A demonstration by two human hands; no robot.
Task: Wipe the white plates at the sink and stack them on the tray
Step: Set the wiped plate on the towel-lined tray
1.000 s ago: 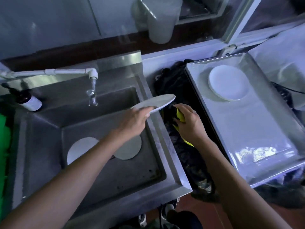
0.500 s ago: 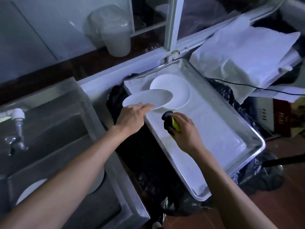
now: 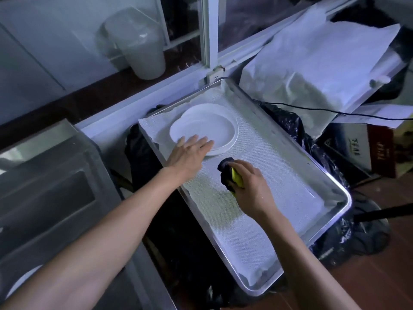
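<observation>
Head view, left hand (image 3: pixel 190 151) flat on stacked plates (image 3: pixel 207 128), right hand (image 3: pixel 248 184) gripping cloth (image 3: pixel 230 175)

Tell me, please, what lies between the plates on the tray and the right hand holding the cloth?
Only bare white liner of the tray, seen from the head view, separates the stacked plates from the right hand.

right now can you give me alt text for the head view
A left hand rests flat on the top white plate, which overlaps a second plate on a lined metal tray. The right hand grips a yellow and black cloth over the tray.
</observation>
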